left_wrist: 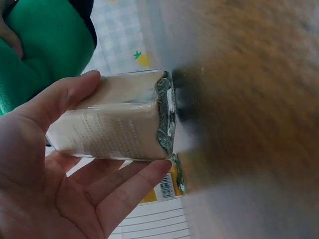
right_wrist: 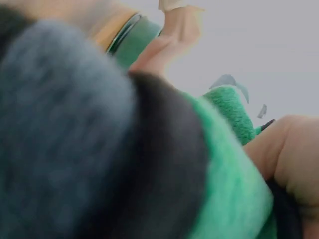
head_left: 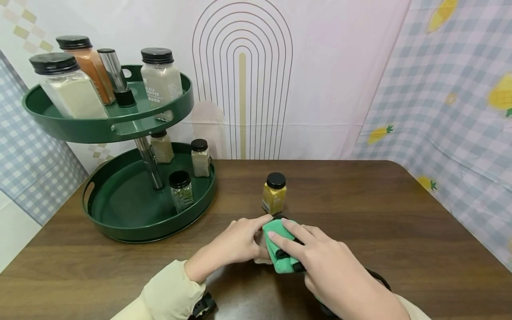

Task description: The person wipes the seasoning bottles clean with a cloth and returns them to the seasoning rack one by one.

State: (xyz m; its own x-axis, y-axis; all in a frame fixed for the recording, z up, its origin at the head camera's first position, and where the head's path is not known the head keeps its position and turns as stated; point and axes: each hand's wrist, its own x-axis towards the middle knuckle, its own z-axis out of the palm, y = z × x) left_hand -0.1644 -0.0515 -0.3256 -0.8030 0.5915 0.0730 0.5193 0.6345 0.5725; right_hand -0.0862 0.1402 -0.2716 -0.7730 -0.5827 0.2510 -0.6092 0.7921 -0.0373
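Observation:
My left hand (head_left: 240, 242) holds a square glass spice jar (left_wrist: 117, 119) of pale beige powder, thumb on one side and fingers on the other. In the left wrist view its thick glass base is just clear of the blurred wooden surface. My right hand (head_left: 332, 260) grips a folded green cloth (head_left: 276, 229) with black edging and presses it against the jar's upper part. The cloth hides most of the jar in the head view; it fills much of the right wrist view. Right behind the hands stands a yellow spice jar (head_left: 274, 195) with a black lid.
A two-tier green round tray stands at the left, its upper tier (head_left: 140, 129) carrying several large jars and a metal grinder (head_left: 116, 75). On its lower tier (head_left: 132, 233) are smaller jars, including a green herb jar (head_left: 182, 193). The brown wooden table (head_left: 400, 213) meets hanging cloth behind.

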